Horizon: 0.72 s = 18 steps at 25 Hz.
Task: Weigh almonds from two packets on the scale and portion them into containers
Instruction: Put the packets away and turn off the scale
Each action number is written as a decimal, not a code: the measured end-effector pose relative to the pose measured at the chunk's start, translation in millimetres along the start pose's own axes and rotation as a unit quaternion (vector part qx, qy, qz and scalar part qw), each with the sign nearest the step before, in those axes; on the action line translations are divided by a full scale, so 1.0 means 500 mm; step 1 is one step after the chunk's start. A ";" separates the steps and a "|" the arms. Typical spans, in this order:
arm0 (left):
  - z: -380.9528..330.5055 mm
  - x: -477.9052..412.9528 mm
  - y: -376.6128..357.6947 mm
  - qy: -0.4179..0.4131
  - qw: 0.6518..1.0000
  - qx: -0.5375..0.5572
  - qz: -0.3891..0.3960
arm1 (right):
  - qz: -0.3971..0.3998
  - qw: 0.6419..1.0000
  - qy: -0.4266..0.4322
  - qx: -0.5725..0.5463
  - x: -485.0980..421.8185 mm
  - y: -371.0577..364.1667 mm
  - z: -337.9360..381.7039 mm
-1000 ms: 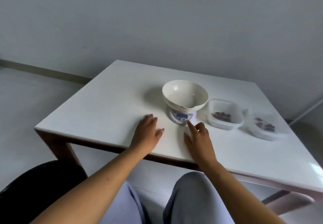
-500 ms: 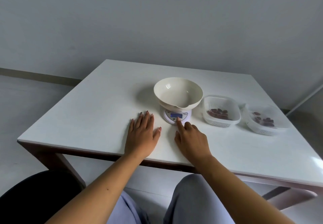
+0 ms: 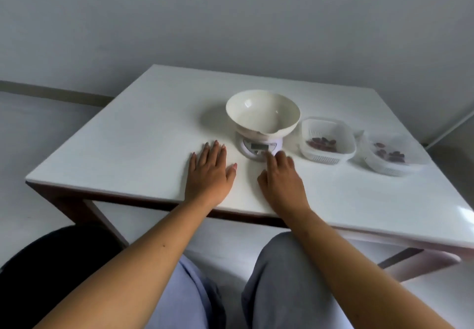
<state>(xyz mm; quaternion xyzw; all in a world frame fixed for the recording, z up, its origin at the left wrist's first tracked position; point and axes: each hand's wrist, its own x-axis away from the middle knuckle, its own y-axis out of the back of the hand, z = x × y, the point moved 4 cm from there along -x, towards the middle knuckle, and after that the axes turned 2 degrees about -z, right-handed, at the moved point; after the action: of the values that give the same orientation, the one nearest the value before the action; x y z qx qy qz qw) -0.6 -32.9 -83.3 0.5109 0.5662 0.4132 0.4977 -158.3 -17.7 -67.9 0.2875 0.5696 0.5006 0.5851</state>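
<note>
My right hand [image 3: 280, 179] is still at the scale [image 3: 252, 149]. Its forefinger is stretched out with the tip on the near front of the base, just below the display [image 3: 259, 146]. The other fingers are tucked in and grasp nothing. My left hand [image 3: 209, 174] lies flat and released on the table [image 3: 154, 128], just left of the scale, as it did a second ago.

What has changed is the display: it glowed blue a moment ago and now looks dull grey. I take that to mean my press has switched the scale off, though I can't read anything on it.

The bowl [image 3: 263, 113] sits on the scale and is empty. The almonds [image 3: 322, 142] are in two lots to the right. One is in the left container [image 3: 327, 158], just beside the scale, and the other is in the right container [image 3: 384, 168], next to it. No packets are in view.

With both portions in their containers, the bowl bare and the display dark, I judge the weighing done. All that's left is to lift my finger away.
</note>
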 end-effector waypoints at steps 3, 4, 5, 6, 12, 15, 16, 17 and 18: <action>-0.004 0.004 -0.001 0.007 1.000 -0.002 0.001 | 0.024 0.996 -0.084 0.005 0.008 0.003 -0.020; -0.003 0.005 -0.002 0.006 1.000 -0.006 0.001 | 0.043 0.993 -0.105 0.018 0.008 -0.002 -0.026; -0.003 0.005 -0.003 0.003 1.000 -0.012 0.003 | 0.064 0.991 -0.116 0.026 0.006 -0.008 -0.029; -0.003 0.005 -0.004 0.001 1.000 -0.020 0.006 | 0.089 0.989 -0.116 0.031 0.006 -0.015 -0.029; -0.004 0.014 -0.004 -0.013 0.999 -0.049 -0.003 | 0.119 0.988 -0.087 0.039 0.010 -0.020 -0.023; -0.012 0.013 -0.005 -0.026 0.998 -0.047 0.032 | 0.139 0.986 -0.082 0.047 0.006 -0.027 -0.023; -0.014 0.015 -0.001 -0.025 0.998 -0.045 0.038 | 0.143 0.985 -0.082 0.048 0.006 -0.027 -0.023; -0.014 0.014 0.002 -0.022 0.998 -0.047 0.043 | 0.146 0.984 -0.088 0.045 0.006 -0.025 -0.022; -0.013 0.015 0.003 -0.018 0.998 -0.048 0.046 | 0.147 0.984 -0.095 0.042 0.007 -0.024 -0.019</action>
<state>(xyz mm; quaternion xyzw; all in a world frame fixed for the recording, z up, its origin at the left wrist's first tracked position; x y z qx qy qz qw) -6.7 -24.8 -82.0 0.5193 0.5124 0.4535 0.5120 -164.7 -21.0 -82.0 0.4386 0.4831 0.5273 0.5443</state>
